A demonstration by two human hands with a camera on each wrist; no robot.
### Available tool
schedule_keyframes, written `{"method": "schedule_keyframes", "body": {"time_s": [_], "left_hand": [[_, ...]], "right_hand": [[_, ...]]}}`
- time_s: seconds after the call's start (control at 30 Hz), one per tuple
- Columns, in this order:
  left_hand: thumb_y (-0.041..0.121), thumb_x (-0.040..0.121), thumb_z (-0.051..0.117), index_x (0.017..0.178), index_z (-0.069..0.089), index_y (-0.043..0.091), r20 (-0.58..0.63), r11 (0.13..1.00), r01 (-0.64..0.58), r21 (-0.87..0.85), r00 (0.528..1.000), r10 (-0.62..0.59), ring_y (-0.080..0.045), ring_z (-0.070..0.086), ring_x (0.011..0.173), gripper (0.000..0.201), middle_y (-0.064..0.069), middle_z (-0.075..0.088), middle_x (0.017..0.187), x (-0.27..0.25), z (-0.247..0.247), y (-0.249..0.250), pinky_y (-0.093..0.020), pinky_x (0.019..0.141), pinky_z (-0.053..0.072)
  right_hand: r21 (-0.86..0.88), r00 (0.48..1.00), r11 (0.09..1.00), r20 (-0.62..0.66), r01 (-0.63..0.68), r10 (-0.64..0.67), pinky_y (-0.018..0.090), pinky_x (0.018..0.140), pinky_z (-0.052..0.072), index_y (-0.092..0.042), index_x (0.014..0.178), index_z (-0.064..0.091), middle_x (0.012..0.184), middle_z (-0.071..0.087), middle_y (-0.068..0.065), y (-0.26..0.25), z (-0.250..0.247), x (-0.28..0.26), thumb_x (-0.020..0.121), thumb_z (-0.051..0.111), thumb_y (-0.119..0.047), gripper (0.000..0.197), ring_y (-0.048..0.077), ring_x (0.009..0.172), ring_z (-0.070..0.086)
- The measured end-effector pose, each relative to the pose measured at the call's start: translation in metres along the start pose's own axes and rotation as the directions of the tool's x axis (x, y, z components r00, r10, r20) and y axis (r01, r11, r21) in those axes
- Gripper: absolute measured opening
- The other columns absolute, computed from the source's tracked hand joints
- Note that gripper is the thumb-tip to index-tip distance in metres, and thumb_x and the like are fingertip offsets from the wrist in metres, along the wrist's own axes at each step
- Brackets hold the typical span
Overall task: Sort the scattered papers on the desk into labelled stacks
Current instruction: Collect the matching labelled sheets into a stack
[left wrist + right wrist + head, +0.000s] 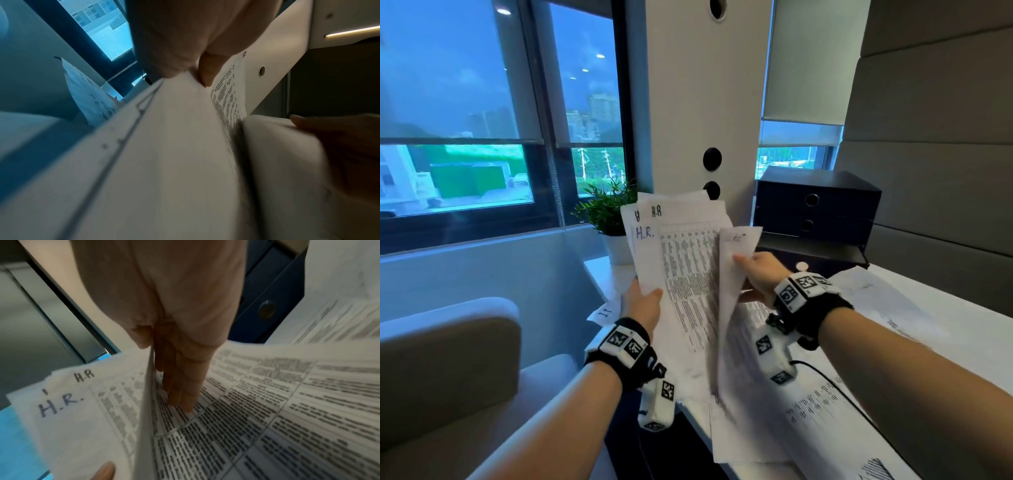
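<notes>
Papers marked "H.R." (654,246) are held upright above the desk (962,329) in the left hand (645,305): thumb curled over the front of the lower edge, fingers behind, the fan pinched between them. Right hand (758,274) grips a single sheet (732,291), thumb on its near face, fingers straight along the far face against the printed table of the fan. Sheets are thin, white, flexible, densely printed in grey rows; labels are handwritten in ink. More printed sheets (822,411) lie flat on the desk below the right fingers. Beyond the fingertips stand a potted plant (606,209) and a dark, matte drawer box (815,209).
</notes>
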State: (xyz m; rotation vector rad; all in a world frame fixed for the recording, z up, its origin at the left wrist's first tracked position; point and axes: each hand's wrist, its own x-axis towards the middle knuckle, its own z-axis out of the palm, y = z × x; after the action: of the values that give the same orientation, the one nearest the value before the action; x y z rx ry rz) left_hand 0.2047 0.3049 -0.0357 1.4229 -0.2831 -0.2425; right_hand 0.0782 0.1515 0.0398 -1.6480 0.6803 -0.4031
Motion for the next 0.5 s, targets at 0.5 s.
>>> {"method": "schedule_keyframes", "body": {"time_s": [0.5], "left_hand": [[0.009, 0.081, 0.072, 0.127, 0.048, 0.021, 0.072, 0.957, -0.122, 0.263, 0.992, 0.106, -0.018, 0.061, 0.104, 0.054, -0.002, 0.064, 0.117, -0.023, -0.012, -0.009, -0.036, 0.093, 0.05]], "right_hand": [[0.178, 0.945, 0.977, 0.321, -0.12, 0.058, 0.054, 0.099, 0.039, -0.026, 0.118, 0.054, 0.12, 0.063, -0.002, 0.001, 0.072, 0.017, 0.102, 0.033, -0.038, 0.029, 0.029, 0.115, 0.057]]}}
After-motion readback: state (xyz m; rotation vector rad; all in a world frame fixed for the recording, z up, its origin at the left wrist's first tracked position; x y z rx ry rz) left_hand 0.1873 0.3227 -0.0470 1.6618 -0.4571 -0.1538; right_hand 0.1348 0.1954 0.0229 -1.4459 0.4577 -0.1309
